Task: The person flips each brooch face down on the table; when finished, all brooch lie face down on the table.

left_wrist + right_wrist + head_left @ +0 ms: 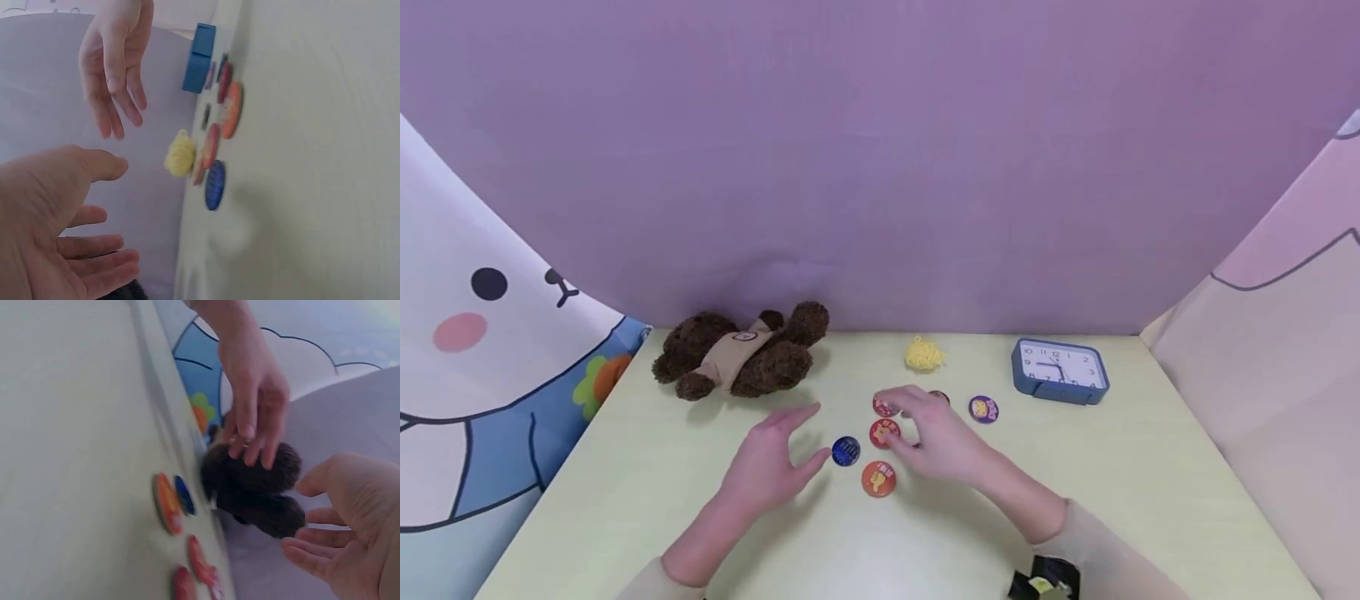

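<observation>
Round badges, loosely grouped just below centre of frame. Blue badge (846, 451) left of the group, orange badge (878, 478) lowest, red badge (880, 431) above it, second red badge (882, 408) higher up, partly covered by fingers. Dark-rimmed badge (940, 397) mostly hidden behind the right hand; purple badge (983, 409) lies apart, right of centre.

Left hand (767, 464), lower centre-left: open, thumb and fingers spread, thumb tip near blue badge. Right hand (936, 435), lower centre: open too, fingers loose and apart, above the red badges. Wrist views show both raised off the bench (1157, 500), palms roughly facing.

Further out: yellow yarn bundle (924, 354) above the badges, near back edge. Brown teddy bear (748, 354) in tan shirt, left of centre, lying down, head to the left. Blue-framed clock (1060, 372) at right, face up toward camera. Purple backdrop (880, 167) fills top of frame; cartoon panel (482, 358) at left edge. Pale sleeves at bottom, black item (1048, 577) by the right one.
</observation>
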